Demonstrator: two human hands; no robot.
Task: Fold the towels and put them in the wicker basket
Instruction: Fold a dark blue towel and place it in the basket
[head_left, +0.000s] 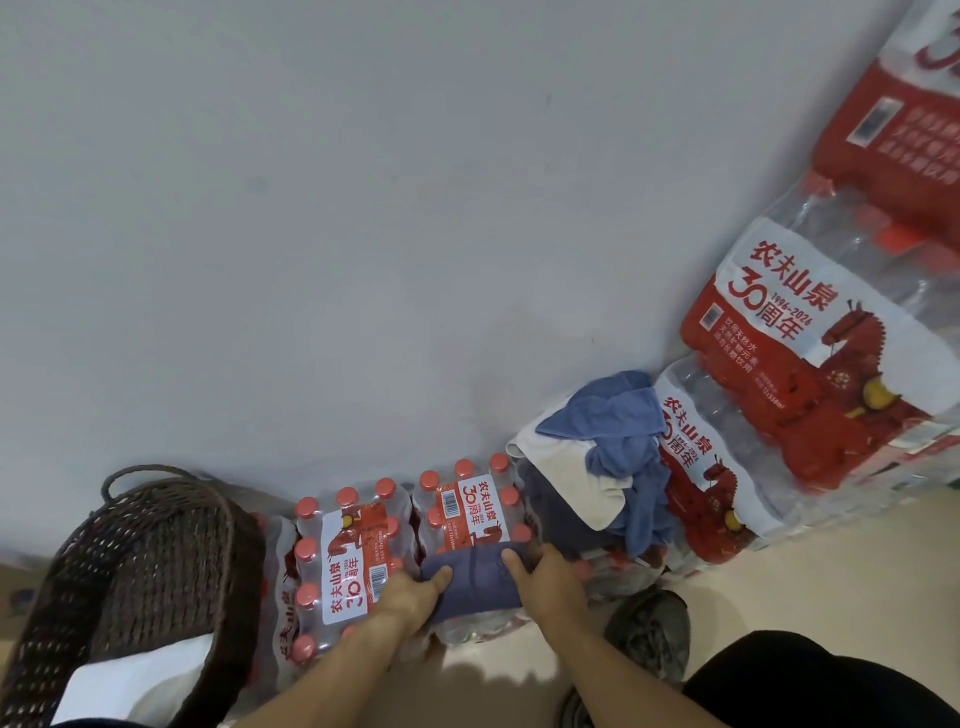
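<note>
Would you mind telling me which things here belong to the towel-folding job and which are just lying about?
Part of the job:
- folded dark blue towel, held by left hand and right hand
- wicker basket, a white towel inside
- pile of unfolded towels

Just lying about:
- shrink-wrapped packs of bottled water
- shoe

A storage corner of a room: shrink-wrapped packs of bottled water (810, 364) stacked against a bare wall (363, 208) on a pale floor (831, 571).
</note>
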